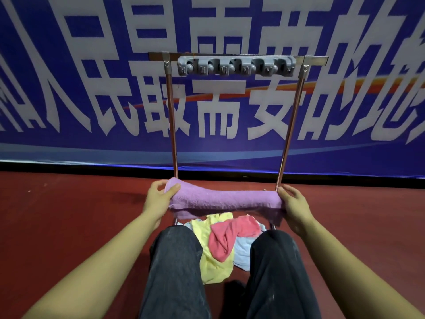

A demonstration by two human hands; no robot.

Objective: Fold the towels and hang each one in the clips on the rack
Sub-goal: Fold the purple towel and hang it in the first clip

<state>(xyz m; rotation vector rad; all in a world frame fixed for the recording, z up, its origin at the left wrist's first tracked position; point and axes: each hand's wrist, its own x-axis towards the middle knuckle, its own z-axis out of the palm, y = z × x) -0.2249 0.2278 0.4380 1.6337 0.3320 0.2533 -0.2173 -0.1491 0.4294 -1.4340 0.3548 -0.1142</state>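
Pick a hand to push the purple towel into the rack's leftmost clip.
Probably left. The left hand grips the purple towel end below the leftmost clip; the right hand holds the far end.

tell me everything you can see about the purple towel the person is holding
The purple terry-cloth towel looks soft and fuzzy, folded lengthwise into a long, thick band. It is stretched roughly level in the air in front of the metal rack, sagging slightly in the middle. The left hand grips its left end, thumb on top, and the right hand grips its right end. It touches nothing else visible and sits in no clip yet.
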